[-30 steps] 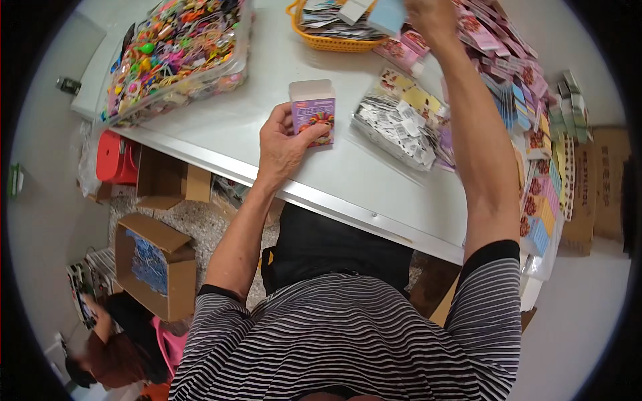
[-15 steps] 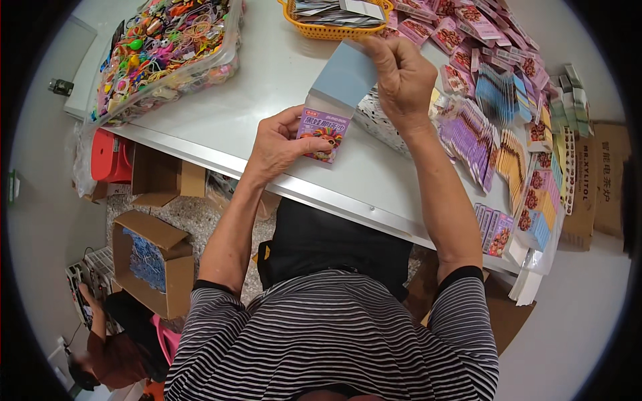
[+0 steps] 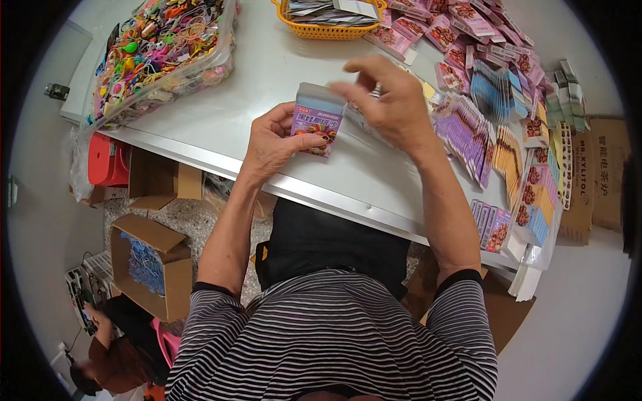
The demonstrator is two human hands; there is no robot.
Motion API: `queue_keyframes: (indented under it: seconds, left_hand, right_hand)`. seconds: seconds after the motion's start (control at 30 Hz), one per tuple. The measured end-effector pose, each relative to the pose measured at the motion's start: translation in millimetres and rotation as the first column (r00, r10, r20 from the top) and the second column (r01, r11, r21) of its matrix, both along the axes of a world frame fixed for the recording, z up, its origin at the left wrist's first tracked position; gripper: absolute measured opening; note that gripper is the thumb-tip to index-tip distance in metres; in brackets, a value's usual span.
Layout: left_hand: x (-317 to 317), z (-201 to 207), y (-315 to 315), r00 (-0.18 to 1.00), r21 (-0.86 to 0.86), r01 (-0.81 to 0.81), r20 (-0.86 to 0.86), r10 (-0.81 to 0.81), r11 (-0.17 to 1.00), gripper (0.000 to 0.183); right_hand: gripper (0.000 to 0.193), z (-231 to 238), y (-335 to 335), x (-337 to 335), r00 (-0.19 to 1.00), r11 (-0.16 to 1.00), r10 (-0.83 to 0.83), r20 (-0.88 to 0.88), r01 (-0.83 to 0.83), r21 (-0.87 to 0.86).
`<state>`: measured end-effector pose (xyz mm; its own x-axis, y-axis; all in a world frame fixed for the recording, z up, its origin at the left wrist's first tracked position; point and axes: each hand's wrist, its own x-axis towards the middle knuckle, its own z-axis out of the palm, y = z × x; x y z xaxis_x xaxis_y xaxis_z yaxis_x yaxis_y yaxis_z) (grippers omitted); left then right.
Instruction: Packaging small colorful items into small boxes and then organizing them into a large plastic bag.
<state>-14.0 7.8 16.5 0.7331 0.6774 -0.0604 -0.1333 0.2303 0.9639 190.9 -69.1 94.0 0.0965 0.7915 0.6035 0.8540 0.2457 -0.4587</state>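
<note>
My left hand (image 3: 273,144) grips a small purple printed carton (image 3: 315,127) above the near part of the table. Its thumb lies across the front, and the carton's top stands open with a flap raised. Inside the mouth, a light-blue card or sleeve (image 3: 321,104) shows mostly sunk into it. My right hand (image 3: 394,107) is just right of the carton, fingers apart and slightly blurred, with nothing visible in it. Beneath that hand, a black-and-white speckled item (image 3: 364,120) is partly hidden.
A clear bin of colourful trinkets (image 3: 227,57) stands at left, a yellow basket of flat packets (image 3: 328,31) at the back. Pink cartons (image 3: 445,33) heap at far right, above fanned purple packets (image 3: 461,137). An open cardboard box (image 3: 175,281) and another person (image 3: 120,354) are lower left.
The light-blue piece has gone down into the purple carton. My right hand has let go of it, opened and moved slightly lower. My left hand keeps its hold.
</note>
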Motion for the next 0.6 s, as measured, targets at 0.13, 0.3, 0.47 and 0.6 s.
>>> queue_keyframes:
  seconds: [0.13,0.3,0.47,0.6]
  left_hand:
    - [4.8,2.5,-1.1,1.0,0.024,-0.026,0.01,0.026,0.999,0.055]
    - [6.0,-1.5,0.5,1.0,0.033,-0.02,0.002,0.02,0.999,0.055]
    - [5.1,-0.2,-0.5,0.999,0.035,-0.039,0.019,0.039,0.999,0.054]
    - [7.7,3.9,-1.3,1.0,0.018,-0.015,-0.006,0.015,1.0,0.052]
  right_hand:
    - [0.024,10.4,-6.5,71.9,0.922,0.974,-0.218,-0.321,0.184,-0.134]
    - [0.035,-13.5,-2.6,147.6,0.967,0.851,-0.23,0.112,0.256,-0.458]
    - [0.045,-11.3,0.0,129.9,0.892,0.706,-0.168,0.42,0.406,-0.58]
    - [0.046,-32.2,0.9,130.4,0.882,0.66,-0.12,0.455,0.413,-0.628]
